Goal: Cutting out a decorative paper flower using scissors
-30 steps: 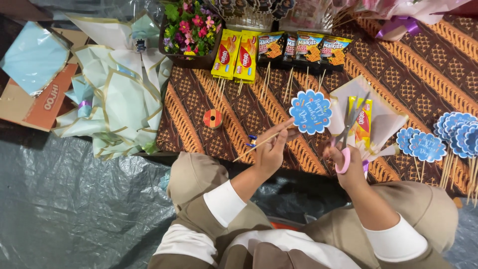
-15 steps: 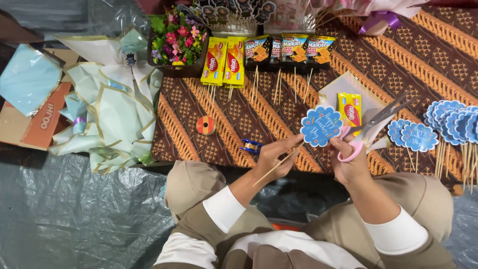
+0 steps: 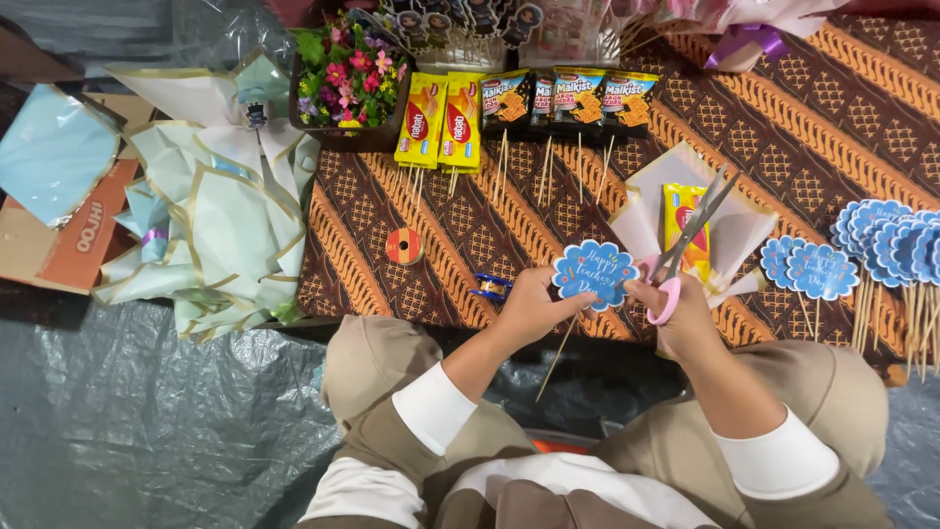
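— Two hands busy: my left hand (image 3: 529,306) pinches the blue tag on its stick (image 3: 593,274), at centre over the patterned cloth (image 3: 783,127).

— And the right?

— My right hand (image 3: 685,312) grips pink-handled scissors (image 3: 685,255), blades parted, pointing to one o'clock. I judge it's the trimming step; steady alignment comes next.

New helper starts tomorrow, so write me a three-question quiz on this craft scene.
1. True or false: the right hand holds pink-handled scissors.
2. What does the left hand grip?
A. a ribbon spool
B. a blue scalloped paper tag on a wooden stick
C. a snack packet
3. Fill in: the small orange spool lies on the brown patterned ____.

Key
1. True.
2. B: the blue tag is pinched at its left edge, and its stick points down toward the person.
3. Cloth; the spool sits to the left of both hands, near a blue spool.
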